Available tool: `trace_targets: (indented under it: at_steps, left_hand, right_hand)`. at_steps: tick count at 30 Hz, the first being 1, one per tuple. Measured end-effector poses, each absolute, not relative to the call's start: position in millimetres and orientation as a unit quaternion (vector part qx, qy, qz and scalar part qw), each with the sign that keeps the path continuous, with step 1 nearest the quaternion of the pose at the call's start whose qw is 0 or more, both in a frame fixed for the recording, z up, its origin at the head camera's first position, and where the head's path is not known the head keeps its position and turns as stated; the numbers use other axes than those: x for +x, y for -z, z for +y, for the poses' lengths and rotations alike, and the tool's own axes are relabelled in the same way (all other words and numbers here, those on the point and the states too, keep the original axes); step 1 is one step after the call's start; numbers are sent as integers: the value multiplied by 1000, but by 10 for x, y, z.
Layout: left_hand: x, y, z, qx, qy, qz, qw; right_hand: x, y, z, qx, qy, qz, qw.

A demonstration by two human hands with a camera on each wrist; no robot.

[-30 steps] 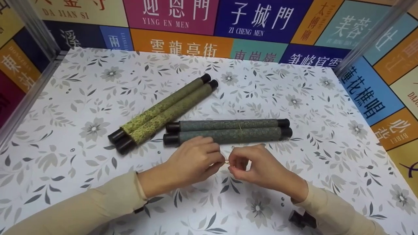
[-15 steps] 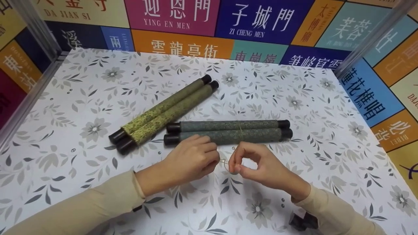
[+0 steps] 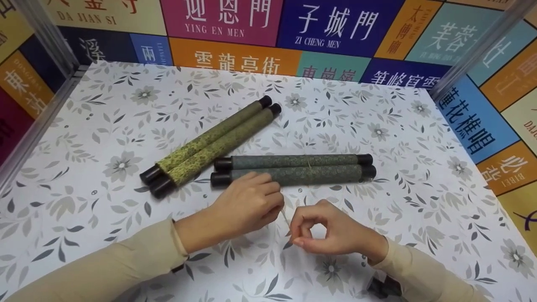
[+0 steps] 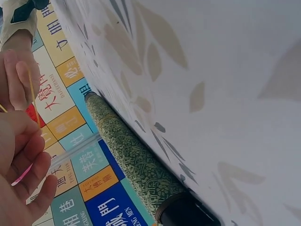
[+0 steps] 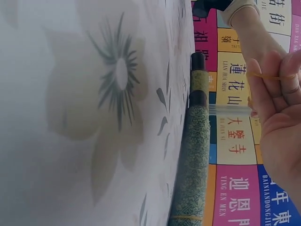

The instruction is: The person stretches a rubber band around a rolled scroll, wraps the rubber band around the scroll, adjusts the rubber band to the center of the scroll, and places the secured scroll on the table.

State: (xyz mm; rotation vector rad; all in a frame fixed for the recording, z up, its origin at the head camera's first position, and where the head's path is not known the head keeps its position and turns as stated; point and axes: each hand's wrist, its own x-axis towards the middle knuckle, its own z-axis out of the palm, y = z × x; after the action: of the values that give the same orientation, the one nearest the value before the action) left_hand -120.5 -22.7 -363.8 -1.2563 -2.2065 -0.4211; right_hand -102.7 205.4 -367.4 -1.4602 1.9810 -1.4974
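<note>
Between my two hands a thin yellow rubber band (image 4: 33, 89) is stretched. My left hand (image 3: 247, 205) pinches one end of it, held in front of a pair of blue-green scrolls (image 3: 272, 174). Lower and to the right, my right hand (image 3: 335, 233) holds the other end between bent fingers and thumb. In the right wrist view, the band (image 5: 273, 76) crosses the fingers. The blue-green scrolls lie side by side with black end knobs, and a thin band (image 3: 310, 162) circles their middle. My left knuckles overlap the nearer scroll in the head view.
Behind on the left, a pair of yellow-green scrolls (image 3: 209, 144) lies slanted, also with black ends. A leaf-and-flower cloth (image 3: 126, 251) covers the table. Panels with printed place names (image 3: 247, 56) stand along the back and sides. A dark object (image 3: 384, 287) sits beside my right sleeve.
My right hand has moved down and toward me, pulling the rubber band into a slanted line. My left hand has hardly moved, and the scrolls lie where they were.
</note>
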Motion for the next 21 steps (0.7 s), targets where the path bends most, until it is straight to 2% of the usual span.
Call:
trace_targets:
  at_steps: [2,5,9,11,14,21]
  left_hand:
    - [-1206,3635,-230,-470,163,-820,282]
    - [-1209,3626,-229,-473,175,-812,292]
    - [-1209,3608,-216,-482,197,-793,315]
    - [-1204,3600,-203,-488,210,-783,324]
    - [-1184,3593,-177,-498,226,-767,336]
    - [-1125,3628,-114,-566,204,-723,341]
  right_hand:
    - [-1053,3687,2060,-528,497,678,124]
    - [-1084,3698,2079,-537,481,678,142]
    - [-1112,3702,2100,-507,458,706,189]
    - [-1118,3694,2101,-490,435,730,195]
    - [-1112,3666,2079,-453,382,783,187]
    - [-1095,3621,1995,-387,262,877,110]
